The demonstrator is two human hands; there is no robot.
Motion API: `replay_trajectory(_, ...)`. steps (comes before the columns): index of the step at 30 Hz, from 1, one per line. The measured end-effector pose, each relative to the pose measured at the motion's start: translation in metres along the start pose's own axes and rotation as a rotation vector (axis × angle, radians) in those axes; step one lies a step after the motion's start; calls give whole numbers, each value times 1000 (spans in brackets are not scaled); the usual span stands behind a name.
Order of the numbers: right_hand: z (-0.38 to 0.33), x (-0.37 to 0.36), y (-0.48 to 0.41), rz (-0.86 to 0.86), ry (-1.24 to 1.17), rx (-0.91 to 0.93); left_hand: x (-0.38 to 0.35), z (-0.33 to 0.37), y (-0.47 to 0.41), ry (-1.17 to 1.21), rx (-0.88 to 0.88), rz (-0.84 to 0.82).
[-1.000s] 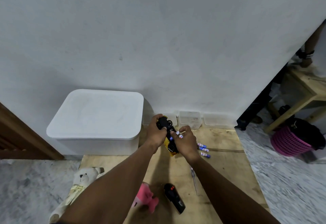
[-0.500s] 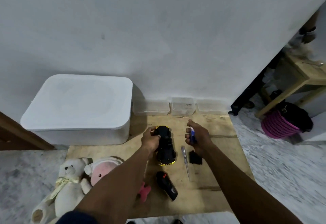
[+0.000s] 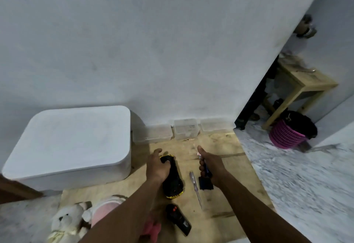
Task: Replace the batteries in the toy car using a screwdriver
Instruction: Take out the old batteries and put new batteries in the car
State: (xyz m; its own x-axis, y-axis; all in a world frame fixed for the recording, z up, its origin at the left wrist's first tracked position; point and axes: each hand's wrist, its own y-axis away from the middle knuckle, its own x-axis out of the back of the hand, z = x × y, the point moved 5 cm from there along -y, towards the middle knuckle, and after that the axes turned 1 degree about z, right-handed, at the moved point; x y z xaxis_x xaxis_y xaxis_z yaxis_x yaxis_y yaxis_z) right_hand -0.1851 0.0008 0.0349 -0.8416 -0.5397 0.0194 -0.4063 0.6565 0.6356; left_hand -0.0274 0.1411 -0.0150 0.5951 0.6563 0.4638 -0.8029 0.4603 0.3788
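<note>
I have the toy car (image 3: 173,181) lying belly-up on the wooden board (image 3: 226,189). Its long axis runs away from me toward the wall, with the yellow-rimmed end nearest me. My left hand (image 3: 156,168) grips its far end, fingers curled over the black underside and thumb out on the outer side, pinning it to the board. My right hand (image 3: 212,166) hovers just to the right of the car, its fingers wrapped around what I take to be the batteries (image 3: 205,168), blue cells with a pale tip poking out by the raised thumb; I can't count them from here. What matters for the next move is that the car sits to the left of those fingers, with the screwdriver (image 3: 193,183) between the two, lying on the board nearly parallel to the car, tip toward me. A black cover (image 3: 206,183), probably the compartment lid, lies directly under my right wrist. So the right hand is nearer to both cover and tool, and I judge it has to cross over the screwdriver to reach the car's underside, turning the cells to match the bay, whose direction I can't make out. The remote (image 3: 179,219) lies closer to me, clear of that path.
</note>
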Motion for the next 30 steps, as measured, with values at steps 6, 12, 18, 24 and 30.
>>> replay_trajectory(6, -15, 41, 8, 144, 33, 39, -13, 62, 8, -140, -236, -156)
replay_trajectory(12, -49, 89, -30, 171, 304, 242, -46, 122, -6, -293, -342, -239)
replay_trajectory(18, -94, 132, -112, 294, 920, 386, -103, 181, -50, -537, -476, -239)
replay_trajectory(24, -130, 136, -185, 223, 1386, 480, -169, 206, -96, -865, -564, -260)
replay_trajectory(30, -133, 126, -231, 129, 1579, 526, -208, 200, -129, -1212, -581, -312)
